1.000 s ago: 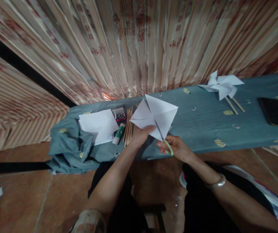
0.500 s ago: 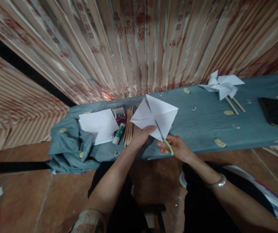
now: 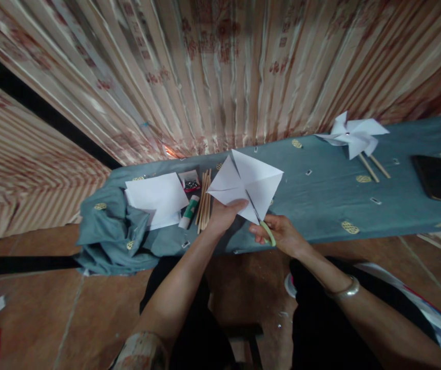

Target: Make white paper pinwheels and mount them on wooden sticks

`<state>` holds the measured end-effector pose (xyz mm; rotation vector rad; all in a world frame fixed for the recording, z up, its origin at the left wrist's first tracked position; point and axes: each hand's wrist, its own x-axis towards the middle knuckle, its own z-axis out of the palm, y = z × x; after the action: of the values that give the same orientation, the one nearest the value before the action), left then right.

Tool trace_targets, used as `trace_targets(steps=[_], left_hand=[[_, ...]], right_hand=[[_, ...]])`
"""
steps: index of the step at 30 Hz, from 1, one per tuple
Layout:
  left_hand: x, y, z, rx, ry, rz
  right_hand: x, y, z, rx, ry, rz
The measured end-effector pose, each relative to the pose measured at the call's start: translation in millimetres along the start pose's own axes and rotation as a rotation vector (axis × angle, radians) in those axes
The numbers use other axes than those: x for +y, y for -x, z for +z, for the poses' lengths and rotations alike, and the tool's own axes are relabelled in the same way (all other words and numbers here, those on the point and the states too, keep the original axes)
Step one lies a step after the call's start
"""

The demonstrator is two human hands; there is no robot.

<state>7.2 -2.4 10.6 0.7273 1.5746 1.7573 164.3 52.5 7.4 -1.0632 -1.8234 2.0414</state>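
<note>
Left hand pinches paper square; right hand grips scissors, blades pointing up-left into paper, fingers closed round handle.

My left hand holds a creased white paper square; the green-handled scissors in my right hand cut into its corner.

Bare forearms, a silver bangle on the right wrist, black clothing below.
</note>
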Motion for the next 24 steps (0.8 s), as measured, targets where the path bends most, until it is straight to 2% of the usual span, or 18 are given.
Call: trace_targets(steps=[16, 24], left_hand=[[3.9, 2.2, 0.0, 0.015, 0.003, -0.021], [4.9, 1.7, -0.9, 0.027, -0.030, -0.009]], right_hand=[[3.3, -1.6, 1.2, 0.009, 0.030, -0.055], [1.6, -0.7, 2.0, -0.015, -0.006, -0.024]])
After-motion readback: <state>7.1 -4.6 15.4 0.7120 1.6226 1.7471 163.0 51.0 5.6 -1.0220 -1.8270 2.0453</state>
